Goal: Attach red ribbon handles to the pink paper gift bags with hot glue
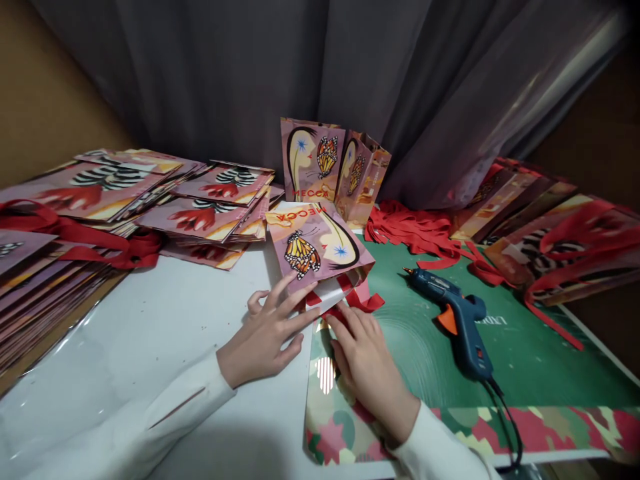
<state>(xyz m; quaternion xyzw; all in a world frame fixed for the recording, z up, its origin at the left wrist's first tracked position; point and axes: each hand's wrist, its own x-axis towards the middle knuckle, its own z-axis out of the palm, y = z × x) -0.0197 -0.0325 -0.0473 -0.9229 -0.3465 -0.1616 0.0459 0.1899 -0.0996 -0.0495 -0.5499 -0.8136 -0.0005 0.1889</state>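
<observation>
A pink paper gift bag [325, 243] printed with a butterfly and "MECCA" lies on its side, its mouth toward me. Red ribbon [367, 302] runs at the mouth and sticks out to the right. My left hand [273, 333] rests at the bag's near left edge with fingers spread, some fingertips on the printed panel. At the lower lip of the mouth, my right hand [367, 360] holds the bag's edge by the ribbon, fingers close together; its fingertips are partly hidden. A blue glue gun [457, 320] with an orange trigger lies right of my right hand.
Flat printed bags [210, 207] are stacked at left, with red ribbon [107, 243] over some. Two bags [313, 160] stand behind. A red ribbon pile [415, 230] and more bags [565, 227] are at right. The glue gun's cord [513, 420] crosses the green mat [400, 360].
</observation>
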